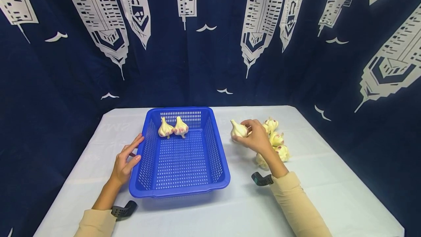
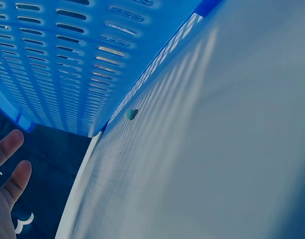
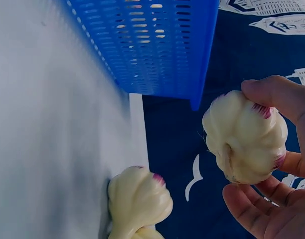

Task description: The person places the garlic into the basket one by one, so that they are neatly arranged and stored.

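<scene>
Basket [image 1: 179, 192]: blue, perforated, on the white surface [image 1: 243, 207]; two bulbs [image 1: 166, 129] stand side by side near its far end.
Left hand [image 1: 124, 162]: fingers spread; fingertips touching the basket's left rim.
Right hand [image 1: 257, 137]: holds a garlic bulb [image 1: 238, 130] between thumb and fingers — raised, just right of the basket.
Garlic pile [image 1: 277, 139]: beside the right hand; partly hidden behind it.
Backdrop [image 1: 197, 61]: navy cloth; white printed buildings.

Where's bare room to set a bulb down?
Basket floor, near side of its two bulbs; table right of the loose garlic cluster. Crowded: the cluster, partly hidden by the right hand; basket's far-left corner.
</scene>
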Action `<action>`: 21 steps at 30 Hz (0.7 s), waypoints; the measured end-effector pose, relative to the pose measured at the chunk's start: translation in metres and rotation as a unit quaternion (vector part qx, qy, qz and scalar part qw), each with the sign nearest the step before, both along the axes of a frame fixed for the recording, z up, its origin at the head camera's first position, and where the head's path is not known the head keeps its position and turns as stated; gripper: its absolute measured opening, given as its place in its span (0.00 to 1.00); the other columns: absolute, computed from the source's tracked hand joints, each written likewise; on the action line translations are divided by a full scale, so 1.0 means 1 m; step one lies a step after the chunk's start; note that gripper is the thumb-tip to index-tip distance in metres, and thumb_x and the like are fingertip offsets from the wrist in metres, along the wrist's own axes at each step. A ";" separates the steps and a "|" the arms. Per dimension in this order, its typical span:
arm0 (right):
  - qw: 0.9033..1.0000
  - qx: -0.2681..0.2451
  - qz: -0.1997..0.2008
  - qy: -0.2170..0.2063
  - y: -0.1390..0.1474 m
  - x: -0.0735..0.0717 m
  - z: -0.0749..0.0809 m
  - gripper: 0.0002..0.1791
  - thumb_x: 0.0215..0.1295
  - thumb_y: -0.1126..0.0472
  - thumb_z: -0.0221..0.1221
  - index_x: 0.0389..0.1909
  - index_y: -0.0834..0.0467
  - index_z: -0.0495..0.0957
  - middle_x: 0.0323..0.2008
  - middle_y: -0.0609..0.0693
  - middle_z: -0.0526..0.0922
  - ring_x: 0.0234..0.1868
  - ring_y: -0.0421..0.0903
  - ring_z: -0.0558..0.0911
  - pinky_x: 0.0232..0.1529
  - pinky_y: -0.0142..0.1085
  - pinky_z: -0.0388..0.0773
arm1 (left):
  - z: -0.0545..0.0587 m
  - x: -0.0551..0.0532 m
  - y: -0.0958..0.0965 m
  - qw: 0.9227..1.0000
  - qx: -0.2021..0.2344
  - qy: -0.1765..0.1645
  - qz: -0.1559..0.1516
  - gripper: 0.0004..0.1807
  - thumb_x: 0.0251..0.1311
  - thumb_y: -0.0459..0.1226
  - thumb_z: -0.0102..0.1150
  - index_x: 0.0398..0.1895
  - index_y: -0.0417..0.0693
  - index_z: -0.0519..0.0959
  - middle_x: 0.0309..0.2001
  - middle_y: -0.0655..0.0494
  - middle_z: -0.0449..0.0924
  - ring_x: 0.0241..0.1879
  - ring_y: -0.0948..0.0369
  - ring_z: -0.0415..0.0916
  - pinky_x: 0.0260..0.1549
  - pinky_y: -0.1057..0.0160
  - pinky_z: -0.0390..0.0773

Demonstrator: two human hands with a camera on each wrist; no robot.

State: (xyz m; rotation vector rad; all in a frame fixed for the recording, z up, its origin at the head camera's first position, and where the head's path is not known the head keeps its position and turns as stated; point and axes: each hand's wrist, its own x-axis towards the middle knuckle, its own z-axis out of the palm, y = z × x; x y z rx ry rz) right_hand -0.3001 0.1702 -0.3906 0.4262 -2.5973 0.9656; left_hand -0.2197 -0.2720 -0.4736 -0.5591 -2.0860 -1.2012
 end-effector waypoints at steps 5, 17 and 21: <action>1.000 -0.014 0.009 0.006 -0.005 -0.001 0.006 0.30 0.45 0.51 0.77 0.45 0.63 0.78 0.37 0.56 0.78 0.39 0.52 0.78 0.37 0.42 0.73 | 0.000 0.000 0.000 1.000 -0.002 -0.004 0.003 0.31 0.52 0.33 0.47 0.63 0.33 0.73 0.67 0.36 0.67 0.49 0.73 0.68 0.37 0.71 0.65; 0.999 -0.018 0.040 0.029 -0.025 -0.005 0.024 0.28 0.44 0.51 0.77 0.41 0.62 0.77 0.35 0.54 0.80 0.37 0.52 0.80 0.38 0.42 0.74 | 0.002 0.001 0.000 1.000 -0.001 -0.004 0.002 0.31 0.52 0.33 0.48 0.64 0.34 0.73 0.67 0.38 0.68 0.48 0.71 0.69 0.37 0.71 0.65; 0.998 -0.024 0.050 0.020 -0.032 -0.006 0.029 0.28 0.44 0.52 0.77 0.42 0.62 0.77 0.37 0.55 0.81 0.38 0.52 0.82 0.40 0.43 0.78 | 0.003 0.002 0.001 1.000 0.000 -0.003 -0.001 0.31 0.52 0.33 0.48 0.64 0.34 0.73 0.67 0.38 0.68 0.48 0.71 0.69 0.37 0.71 0.65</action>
